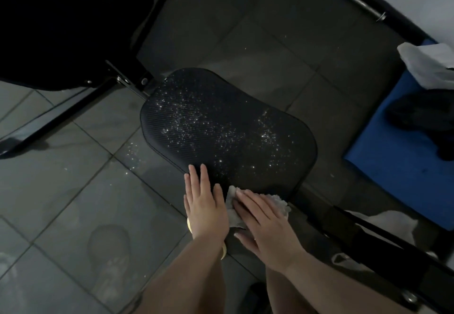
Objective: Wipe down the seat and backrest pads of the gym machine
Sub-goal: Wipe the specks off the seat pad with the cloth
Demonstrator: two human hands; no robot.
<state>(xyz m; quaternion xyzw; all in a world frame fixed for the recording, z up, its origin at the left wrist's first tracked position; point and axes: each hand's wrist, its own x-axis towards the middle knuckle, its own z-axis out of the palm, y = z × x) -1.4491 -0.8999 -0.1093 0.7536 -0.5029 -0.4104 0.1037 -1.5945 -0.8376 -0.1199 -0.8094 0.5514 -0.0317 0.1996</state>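
Note:
The black ribbed seat pad (228, 127) lies in the middle of the view, speckled with glistening spray droplets. The black backrest pad (68, 26) fills the upper left, dark and tilted away. My right hand (265, 223) presses flat on a grey-white cloth (234, 211) at the near edge of the seat. My left hand (204, 203) rests flat beside it on the seat's near left edge, fingers apart and holding nothing. A yellow bangle sits on my left wrist.
Black steel frame bars (61, 117) run under the backrest and along the right side (383, 247). A blue mat (393, 156) with dark items and a white bag (427, 65) lies to the right. Grey floor tiles (73, 191) carry droplets and a footprint.

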